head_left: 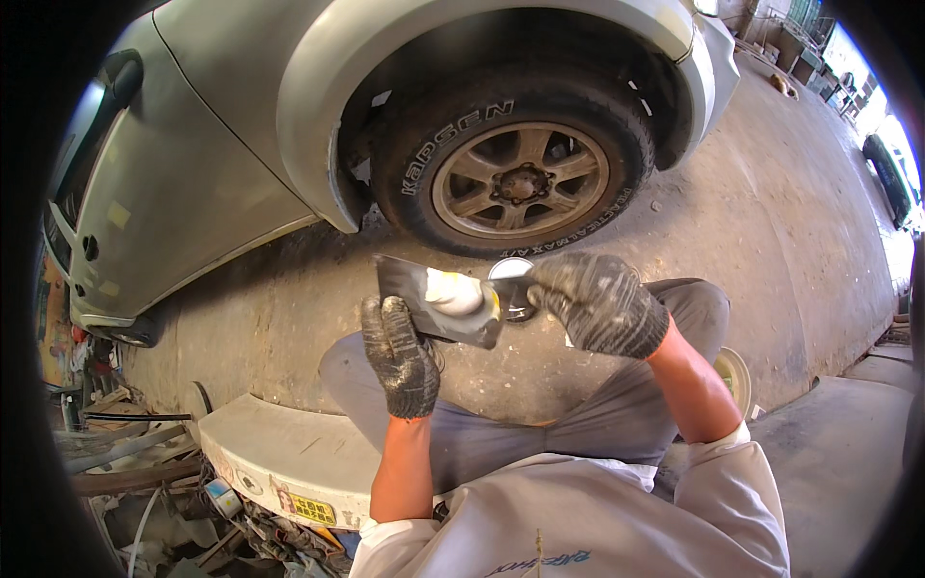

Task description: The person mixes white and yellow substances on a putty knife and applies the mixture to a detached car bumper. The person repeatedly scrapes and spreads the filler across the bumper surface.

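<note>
While our left hand (400, 352) is closed tight on a flat dark board (424, 299) with a white blob of putty (453, 292), our right hand (597, 301) grips a small round tin (511, 284) beside it, above our knees, near the car wheel (515, 178).

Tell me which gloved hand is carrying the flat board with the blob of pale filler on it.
The left hand: it grips the dark flat board bearing the pale filler. The right hand instead works a small tool at the board's right edge.
</note>
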The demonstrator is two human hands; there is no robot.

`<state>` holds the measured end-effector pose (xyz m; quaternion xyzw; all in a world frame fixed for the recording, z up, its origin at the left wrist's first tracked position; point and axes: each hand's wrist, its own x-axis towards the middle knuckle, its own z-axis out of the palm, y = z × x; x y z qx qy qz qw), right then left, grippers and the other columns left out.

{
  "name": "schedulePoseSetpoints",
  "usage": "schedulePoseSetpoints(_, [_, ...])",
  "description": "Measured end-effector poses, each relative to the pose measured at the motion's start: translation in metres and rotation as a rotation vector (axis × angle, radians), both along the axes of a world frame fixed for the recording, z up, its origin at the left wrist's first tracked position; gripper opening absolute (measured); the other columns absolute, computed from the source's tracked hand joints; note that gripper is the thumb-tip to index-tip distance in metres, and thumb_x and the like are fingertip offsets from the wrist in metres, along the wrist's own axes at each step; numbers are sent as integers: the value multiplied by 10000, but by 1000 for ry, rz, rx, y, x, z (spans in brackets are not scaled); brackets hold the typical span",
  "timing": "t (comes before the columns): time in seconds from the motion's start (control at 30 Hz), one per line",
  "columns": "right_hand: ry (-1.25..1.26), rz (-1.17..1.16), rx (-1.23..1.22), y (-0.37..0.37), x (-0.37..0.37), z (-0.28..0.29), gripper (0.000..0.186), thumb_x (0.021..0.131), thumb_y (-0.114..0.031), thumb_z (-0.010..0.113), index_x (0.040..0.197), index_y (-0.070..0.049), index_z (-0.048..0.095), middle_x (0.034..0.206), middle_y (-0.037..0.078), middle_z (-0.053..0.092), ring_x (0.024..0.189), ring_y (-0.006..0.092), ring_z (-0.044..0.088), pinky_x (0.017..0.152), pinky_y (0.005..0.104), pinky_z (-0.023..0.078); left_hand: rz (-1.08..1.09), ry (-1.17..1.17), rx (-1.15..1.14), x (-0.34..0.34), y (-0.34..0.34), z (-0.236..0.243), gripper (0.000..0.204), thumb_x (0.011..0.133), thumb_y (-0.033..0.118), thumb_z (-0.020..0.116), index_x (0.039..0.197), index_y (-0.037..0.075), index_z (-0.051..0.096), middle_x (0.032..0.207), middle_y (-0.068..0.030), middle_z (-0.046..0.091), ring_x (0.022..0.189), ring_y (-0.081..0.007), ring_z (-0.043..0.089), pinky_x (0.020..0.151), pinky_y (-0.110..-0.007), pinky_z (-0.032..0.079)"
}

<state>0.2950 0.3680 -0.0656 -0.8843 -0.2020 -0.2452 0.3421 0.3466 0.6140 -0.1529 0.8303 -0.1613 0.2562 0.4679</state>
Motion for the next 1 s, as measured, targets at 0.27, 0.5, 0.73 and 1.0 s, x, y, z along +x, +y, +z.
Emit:
schedulePoseSetpoints(0.27, [360,-119,579,10,-1,9,162,867,-164,647,929,-15,650,755,178,634,696,339,625,598,364,477,-193,292,-369,-16,-29,35,164,1012,197,432,951,52,478,665,-32,506,524,-127,514,467,-250,419])
schedulePoseSetpoints(0.5, [-61,-58,-4,2,1,-11,90,844,-114,637,872,-28,642,756,170,602,667,362,574,581,366,464,28,222,-567,4,-26,38,167,1002,200,478,964,37,468,744,-29,552,604,-83,522,495,-210,416])
schedulePoseSetpoints(0.73, [543,-305,932,14,1,-18,131,937,-146,576,903,-26,616,713,-8,582,639,60,523,557,229,440,58,198,-741,9,-25,26,241,1003,273,460,984,33,474,877,-93,529,845,-144,522,713,-271,444])
schedulePoseSetpoints(1.0, [565,-439,601,49,1,-48,322,888,-247,646,1032,33,578,807,181,634,722,267,619,647,365,482,227,-113,-96,-3,-25,5,252,977,141,498,1125,-63,487,1011,-175,531,882,-213,494,794,-347,430])
